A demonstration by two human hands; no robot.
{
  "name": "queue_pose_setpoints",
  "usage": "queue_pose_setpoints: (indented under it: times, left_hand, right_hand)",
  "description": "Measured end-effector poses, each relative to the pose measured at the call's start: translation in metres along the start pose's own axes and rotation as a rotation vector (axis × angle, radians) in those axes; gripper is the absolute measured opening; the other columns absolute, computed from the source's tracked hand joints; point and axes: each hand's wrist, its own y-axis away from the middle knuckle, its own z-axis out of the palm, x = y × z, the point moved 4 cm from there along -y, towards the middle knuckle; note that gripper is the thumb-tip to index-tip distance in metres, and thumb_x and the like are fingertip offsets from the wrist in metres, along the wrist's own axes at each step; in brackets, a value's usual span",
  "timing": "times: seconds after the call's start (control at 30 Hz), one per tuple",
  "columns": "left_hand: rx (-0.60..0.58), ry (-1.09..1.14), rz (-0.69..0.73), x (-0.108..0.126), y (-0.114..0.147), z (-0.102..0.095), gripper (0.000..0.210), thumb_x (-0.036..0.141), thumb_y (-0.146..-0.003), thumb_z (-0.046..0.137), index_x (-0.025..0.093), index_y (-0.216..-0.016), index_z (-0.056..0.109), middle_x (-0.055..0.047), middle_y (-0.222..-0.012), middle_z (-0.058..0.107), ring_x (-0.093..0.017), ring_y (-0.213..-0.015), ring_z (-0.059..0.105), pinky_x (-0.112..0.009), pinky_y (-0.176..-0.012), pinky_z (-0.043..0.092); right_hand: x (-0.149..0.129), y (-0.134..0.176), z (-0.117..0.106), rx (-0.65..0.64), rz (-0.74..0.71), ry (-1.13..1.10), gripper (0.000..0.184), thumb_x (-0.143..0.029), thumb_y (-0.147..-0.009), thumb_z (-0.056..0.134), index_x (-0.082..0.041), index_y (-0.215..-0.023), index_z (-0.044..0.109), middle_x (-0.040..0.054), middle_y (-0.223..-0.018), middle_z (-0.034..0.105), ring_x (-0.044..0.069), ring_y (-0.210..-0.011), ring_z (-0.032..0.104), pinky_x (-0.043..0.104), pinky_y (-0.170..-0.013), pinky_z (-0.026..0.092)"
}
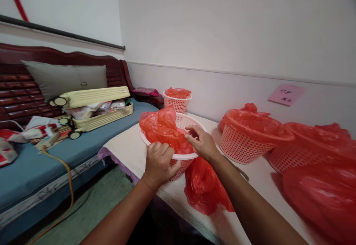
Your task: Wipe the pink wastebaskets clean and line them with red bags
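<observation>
A white plastic basket (191, 156) with a perforated side stands on the cloth-covered table in front of me. Bunched inside it, and rising above its far left rim, is a thin red plastic bag (160, 126). My left hand (160, 163) is closed over the near rim, fingers inward and thumb outside; whether bag film is also under those fingers is hidden. Over the right side of the opening, my right hand (201, 141) has its thumb and index finger drawn together at the bag's edge. Another crumpled red bag (204, 185) lies against the basket, below my right forearm.
Behind stands a smaller-looking basket (178, 104) lined with red plastic. To the right are more lined baskets (241, 145) and a heap of red bags (322, 193). A pink note (287, 94) is on the wall. Left, a half-open yellow suitcase (97, 96) lies on a blue-cushioned bench (91, 145).
</observation>
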Motion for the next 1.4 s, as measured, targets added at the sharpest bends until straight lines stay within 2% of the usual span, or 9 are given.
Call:
queue_pose_setpoints:
  times: [0.1, 0.2, 0.33, 0.53, 0.73, 0.87, 1.0, 1.1, 1.4]
  left_hand:
    - [0.002, 0.001, 0.004, 0.0, 0.0, -0.002, 0.02, 0.037, -0.08, 0.055, 0.021, -0.068, 0.058, -0.004, -0.066, 0.056, -0.022, -0.069, 0.046, -0.038, -0.068, 0.033]
    - [0.006, 0.008, 0.004, 0.001, 0.0, -0.003, 0.019, 0.036, -0.08, 0.056, 0.021, -0.068, 0.059, -0.004, -0.066, 0.056, -0.022, -0.069, 0.046, -0.038, -0.067, 0.033]
    - [0.002, 0.022, 0.007, 0.001, 0.0, -0.004, 0.021, 0.036, -0.08, 0.055, 0.021, -0.066, 0.058, -0.004, -0.065, 0.056, -0.022, -0.068, 0.047, -0.039, -0.067, 0.033]
    - [0.004, 0.093, 0.009, -0.001, 0.004, -0.004, 0.016, 0.035, -0.08, 0.058, 0.019, -0.081, 0.059, -0.004, -0.073, 0.059, -0.022, -0.073, 0.052, -0.039, -0.07, 0.039]
    - [0.168, 0.238, 0.095, -0.012, 0.007, -0.024, 0.049, 0.023, -0.079, 0.065, 0.017, -0.123, 0.045, -0.016, -0.121, 0.052, -0.029, -0.117, 0.049, -0.046, -0.097, 0.043]
    - [0.045, 0.146, 0.224, -0.026, -0.005, -0.028, 0.071, 0.039, -0.079, 0.065, 0.013, -0.138, 0.034, -0.021, -0.14, 0.045, -0.035, -0.137, 0.032, -0.055, -0.11, 0.027]
    - [-0.194, 0.135, 0.255, -0.044, -0.011, -0.017, 0.051, 0.045, -0.081, 0.059, 0.012, -0.119, 0.053, -0.013, -0.105, 0.067, -0.028, -0.101, 0.059, -0.052, -0.102, 0.034]
    - [-0.293, 0.085, 0.249, -0.052, -0.008, -0.009, 0.028, 0.043, -0.085, 0.053, 0.016, -0.086, 0.061, -0.008, -0.079, 0.064, -0.025, -0.078, 0.056, -0.043, -0.08, 0.043]
    - [-0.293, 0.144, 0.152, -0.052, -0.008, -0.008, 0.025, 0.042, -0.083, 0.055, 0.017, -0.084, 0.054, -0.005, -0.079, 0.059, -0.023, -0.077, 0.051, -0.039, -0.075, 0.039]
  right_hand:
    - [-0.013, 0.01, 0.001, -0.076, -0.125, -0.027, 0.057, -0.04, -0.079, 0.062, -0.024, -0.131, 0.048, 0.0085, -0.12, 0.061, 0.021, -0.1, 0.059, 0.038, -0.088, 0.046]
    - [-0.025, 0.017, 0.005, -0.107, -0.224, 0.047, 0.054, -0.035, -0.081, 0.061, -0.024, -0.131, 0.047, 0.0097, -0.128, 0.056, 0.023, -0.115, 0.053, 0.042, -0.098, 0.041]
    - [-0.03, 0.019, 0.011, -0.179, -0.259, 0.184, 0.016, -0.024, -0.085, 0.05, -0.021, -0.097, 0.061, 0.0058, -0.104, 0.059, 0.02, -0.098, 0.056, 0.033, -0.086, 0.043]
    - [-0.03, 0.02, 0.012, -0.215, -0.275, 0.317, 0.012, -0.014, -0.079, 0.041, -0.021, -0.072, 0.047, 0.0013, -0.08, 0.053, 0.017, -0.081, 0.051, 0.029, -0.073, 0.038]
    - [-0.032, 0.022, 0.013, -0.244, -0.311, 0.361, 0.015, -0.014, -0.08, 0.038, -0.021, -0.073, 0.048, 0.0027, -0.082, 0.054, 0.017, -0.083, 0.051, 0.029, -0.073, 0.037]
    - [-0.032, 0.021, 0.014, -0.253, -0.324, 0.367, 0.016, -0.014, -0.08, 0.038, -0.02, -0.073, 0.051, 0.0039, -0.082, 0.055, 0.018, -0.082, 0.051, 0.03, -0.074, 0.038]
    - [-0.033, 0.02, 0.012, -0.266, -0.29, 0.306, 0.017, -0.013, -0.077, 0.039, -0.02, -0.074, 0.054, 0.0042, -0.084, 0.057, 0.018, -0.085, 0.053, 0.029, -0.077, 0.039]
    - [-0.031, 0.019, 0.011, -0.244, -0.254, 0.25, 0.015, -0.011, -0.072, 0.041, -0.02, -0.07, 0.052, 0.0027, -0.081, 0.056, 0.017, -0.082, 0.053, 0.028, -0.075, 0.039]
    - [-0.018, 0.015, 0.013, -0.237, -0.135, -0.088, 0.02, -0.008, -0.061, 0.039, -0.022, -0.064, 0.053, -0.0004, -0.075, 0.057, 0.016, -0.075, 0.052, 0.027, -0.072, 0.041]
